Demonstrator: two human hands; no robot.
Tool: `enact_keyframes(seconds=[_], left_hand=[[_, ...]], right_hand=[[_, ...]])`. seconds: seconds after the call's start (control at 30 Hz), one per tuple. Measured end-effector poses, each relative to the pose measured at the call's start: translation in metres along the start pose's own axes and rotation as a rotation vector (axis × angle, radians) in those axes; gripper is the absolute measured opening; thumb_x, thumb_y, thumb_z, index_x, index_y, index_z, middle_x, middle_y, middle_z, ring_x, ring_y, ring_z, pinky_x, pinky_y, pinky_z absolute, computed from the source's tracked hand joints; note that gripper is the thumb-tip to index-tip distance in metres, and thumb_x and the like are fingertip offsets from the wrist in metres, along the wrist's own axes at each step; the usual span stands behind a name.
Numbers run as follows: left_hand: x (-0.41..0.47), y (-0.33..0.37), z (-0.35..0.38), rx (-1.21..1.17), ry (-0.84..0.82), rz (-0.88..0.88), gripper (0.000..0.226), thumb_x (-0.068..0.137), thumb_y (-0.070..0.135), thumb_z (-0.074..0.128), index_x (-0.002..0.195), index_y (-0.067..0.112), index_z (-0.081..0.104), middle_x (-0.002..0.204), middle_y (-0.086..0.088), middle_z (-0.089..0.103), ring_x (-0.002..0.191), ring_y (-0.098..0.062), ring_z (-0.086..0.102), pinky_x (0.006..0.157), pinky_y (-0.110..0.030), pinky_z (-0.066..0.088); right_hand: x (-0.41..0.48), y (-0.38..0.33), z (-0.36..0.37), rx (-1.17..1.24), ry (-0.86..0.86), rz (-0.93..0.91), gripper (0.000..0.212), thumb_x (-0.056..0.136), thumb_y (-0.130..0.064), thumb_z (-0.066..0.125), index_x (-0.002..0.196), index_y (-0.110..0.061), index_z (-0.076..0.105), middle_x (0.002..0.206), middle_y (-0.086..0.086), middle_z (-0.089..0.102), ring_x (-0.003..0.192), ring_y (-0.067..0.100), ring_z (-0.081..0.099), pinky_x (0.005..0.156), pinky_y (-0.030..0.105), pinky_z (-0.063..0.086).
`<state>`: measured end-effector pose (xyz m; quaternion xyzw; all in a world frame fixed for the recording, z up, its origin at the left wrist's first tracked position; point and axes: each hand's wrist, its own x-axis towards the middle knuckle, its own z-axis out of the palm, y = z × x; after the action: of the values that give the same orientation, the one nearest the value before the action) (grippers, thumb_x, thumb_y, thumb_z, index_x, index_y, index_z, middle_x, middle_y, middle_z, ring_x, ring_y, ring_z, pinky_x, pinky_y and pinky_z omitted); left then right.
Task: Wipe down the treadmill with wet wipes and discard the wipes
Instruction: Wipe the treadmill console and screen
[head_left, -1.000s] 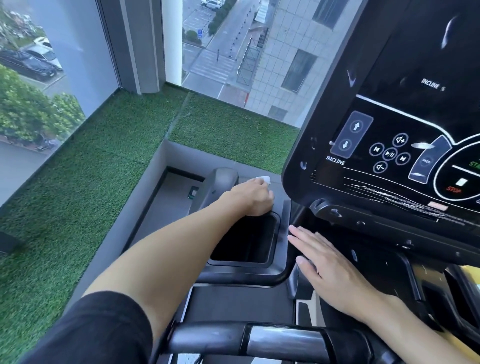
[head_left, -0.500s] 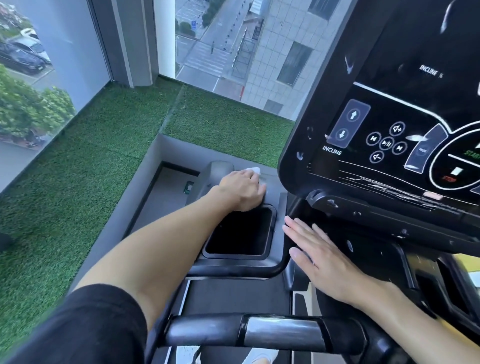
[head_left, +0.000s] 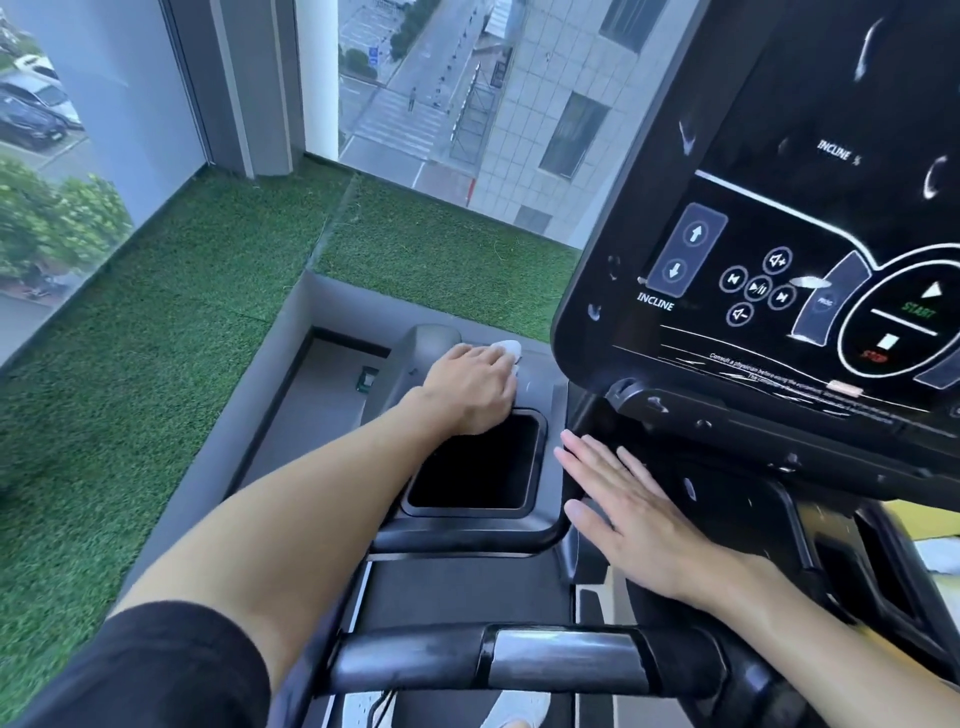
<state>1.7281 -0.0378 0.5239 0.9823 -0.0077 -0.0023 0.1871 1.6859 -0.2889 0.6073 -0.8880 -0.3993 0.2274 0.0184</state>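
Wet wipe (head_left: 506, 349) pokes out at 1 o'clock from my left grip (head_left: 470, 392), curled over it at the tray rim (head_left: 542, 457); right grip (head_left: 628, 514) lies spread flat at 4 o'clock.

Green turf (head_left: 156, 415) lines the window (head_left: 130, 78) — parked cars (head_left: 31, 122), tiled building (head_left: 561, 78) outside.

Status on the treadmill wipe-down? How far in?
Done: hard to confirm. The console shows smears, so it may or may not have been wiped. In hand: the left hand presses a white wipe down just beyond the storage pocket, and the right hand rests flat just right of the pocket. Left: probably the handlebar, then discarding the wipe. No bin is in view.
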Motion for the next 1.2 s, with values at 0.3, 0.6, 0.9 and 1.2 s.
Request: enact_keyframes(seconds=[0.3, 0.6, 0.9, 1.2], left_hand=[[-0.003, -0.012, -0.005, 0.064, -0.044, 0.113, 0.078, 0.091, 0.075, 0.022, 0.146, 0.022, 0.036, 0.149, 0.000, 0.045, 0.137, -0.020, 0.041, 0.113, -0.037, 0.027], [-0.001, -0.007, -0.014, -0.058, -0.107, 0.072, 0.061, 0.095, 0.061, 0.027, 0.134, 0.018, 0.046, 0.140, -0.004, 0.050, 0.132, -0.022, 0.045, 0.108, -0.039, 0.033], [0.012, 0.025, -0.010, -0.306, -0.211, 0.095, 0.048, 0.095, 0.033, 0.020, 0.116, 0.010, 0.057, 0.133, -0.010, 0.054, 0.131, -0.022, 0.043, 0.112, -0.038, 0.030], [-0.017, 0.040, -0.009, -0.370, -0.043, 0.261, 0.054, 0.098, 0.029, 0.020, 0.133, 0.004, 0.051, 0.142, -0.011, 0.051, 0.137, -0.021, 0.038, 0.118, -0.033, 0.023]], right_hand=[[-0.002, -0.006, -0.006, 0.010, -0.029, 0.021, 0.074, 0.091, -0.065, 0.004, 0.158, -0.035, 0.003, 0.157, -0.031, -0.019, 0.142, -0.013, -0.022, 0.121, 0.025, -0.014], [-0.001, -0.006, -0.006, 0.002, -0.039, 0.030, 0.071, 0.092, -0.063, 0.005, 0.158, -0.036, 0.002, 0.157, -0.032, -0.020, 0.142, -0.013, -0.024, 0.120, 0.025, -0.015], [0.000, -0.001, -0.002, -0.014, -0.016, 0.010, 0.080, 0.088, -0.074, -0.005, 0.158, -0.037, 0.001, 0.158, -0.031, -0.021, 0.143, -0.011, -0.022, 0.118, 0.022, -0.017], [0.001, 0.001, 0.000, -0.013, 0.010, -0.002, 0.087, 0.085, -0.078, -0.010, 0.158, -0.035, 0.007, 0.160, -0.028, -0.015, 0.144, -0.010, -0.020, 0.118, 0.021, -0.016]])
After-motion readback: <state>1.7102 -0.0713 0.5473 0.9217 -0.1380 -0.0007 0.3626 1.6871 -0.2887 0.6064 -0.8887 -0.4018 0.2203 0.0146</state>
